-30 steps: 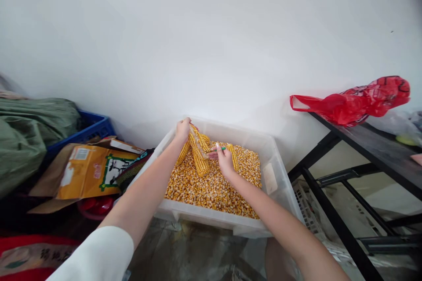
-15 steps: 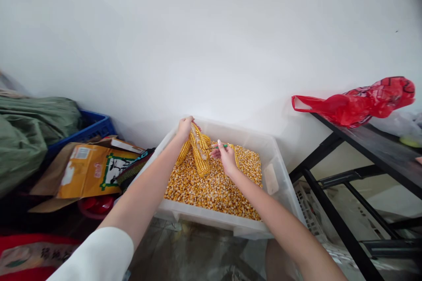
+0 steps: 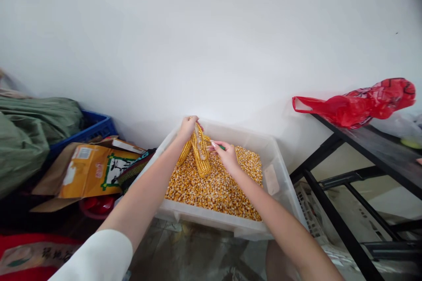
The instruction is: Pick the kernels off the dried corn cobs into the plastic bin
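My left hand [image 3: 189,127] is closed round the upper end of a corn cob [image 3: 202,163], which slants down over loose kernels. A pale strip without kernels runs along the cob's length. In my right hand [image 3: 227,154] is a thin tool with a green handle [image 3: 222,147]; its tip reaches toward the cob, and its exact kind is too small to make out. Another corn cob [image 3: 184,153] lies behind, partly covered by the held one. Beneath both hands, a translucent plastic bin [image 3: 278,169] holds many yellow corn kernels [image 3: 211,195].
On the left are a torn yellow cardboard box [image 3: 87,171], a blue crate [image 3: 99,126] and a green cloth [image 3: 36,123]. A black-framed table [image 3: 372,147] with a red plastic bag [image 3: 359,103] stands at right. The white wall [image 3: 211,44] rises behind the bin.
My right hand and the green-handled tool have shifted slightly left, closer to the cob. My left hand keeps its hold on the cob, a touch further right.
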Demonstrator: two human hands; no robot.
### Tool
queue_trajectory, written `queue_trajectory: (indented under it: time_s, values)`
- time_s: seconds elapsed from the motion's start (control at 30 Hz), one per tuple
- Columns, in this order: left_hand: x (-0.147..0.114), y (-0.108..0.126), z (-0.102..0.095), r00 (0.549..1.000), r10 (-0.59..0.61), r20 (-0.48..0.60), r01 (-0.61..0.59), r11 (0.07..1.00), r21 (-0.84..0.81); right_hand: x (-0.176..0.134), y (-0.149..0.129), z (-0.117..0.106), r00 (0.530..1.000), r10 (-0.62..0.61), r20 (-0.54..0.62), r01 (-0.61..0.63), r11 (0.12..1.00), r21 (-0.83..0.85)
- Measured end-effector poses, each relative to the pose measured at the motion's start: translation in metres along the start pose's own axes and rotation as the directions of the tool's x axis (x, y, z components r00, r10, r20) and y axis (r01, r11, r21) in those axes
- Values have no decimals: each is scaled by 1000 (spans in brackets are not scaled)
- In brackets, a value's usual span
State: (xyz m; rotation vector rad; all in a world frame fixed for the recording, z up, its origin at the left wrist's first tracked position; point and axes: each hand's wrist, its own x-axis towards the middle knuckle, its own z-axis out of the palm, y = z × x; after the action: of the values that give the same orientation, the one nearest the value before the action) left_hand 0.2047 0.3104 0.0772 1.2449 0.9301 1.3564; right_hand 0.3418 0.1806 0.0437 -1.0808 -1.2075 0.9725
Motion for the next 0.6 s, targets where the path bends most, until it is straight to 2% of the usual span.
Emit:
queue_trajectory:
  time_s: [0.07, 0.13, 0.17, 0.23, 0.3, 0.4, 0.6]
  values:
    - [-2, 2, 2, 999, -3, 34, 2, 1000, 28, 0, 2, 2, 999, -38, -7, 38, 998, -53]
    - [-5, 5, 5, 996, 1, 94, -7, 998, 63, 0, 6, 2, 998, -63, 14, 65, 970, -235]
    - [-7, 7, 6, 992, 3, 126, -13, 997, 77, 0, 8, 0, 996, -78, 37, 86, 927, -366]
    - [-10, 11, 7, 982, -2, 187, -15, 996, 93, -1, 10, -4, 987, -131, 89, 158, 778, -608]
    - [-13, 14, 9, 975, -17, 223, -5, 995, 96, -1, 8, -8, 973, -199, 116, 218, 638, -739]
    - [-17, 17, 11, 970, -33, 240, 10, 995, 96, -1, 4, -11, 965, -245, 91, 218, 560, -800]
    - [-20, 17, 16, 963, 24, 269, -61, 990, 129, -2, 9, 0, 978, -121, 172, 210, 495, -843]
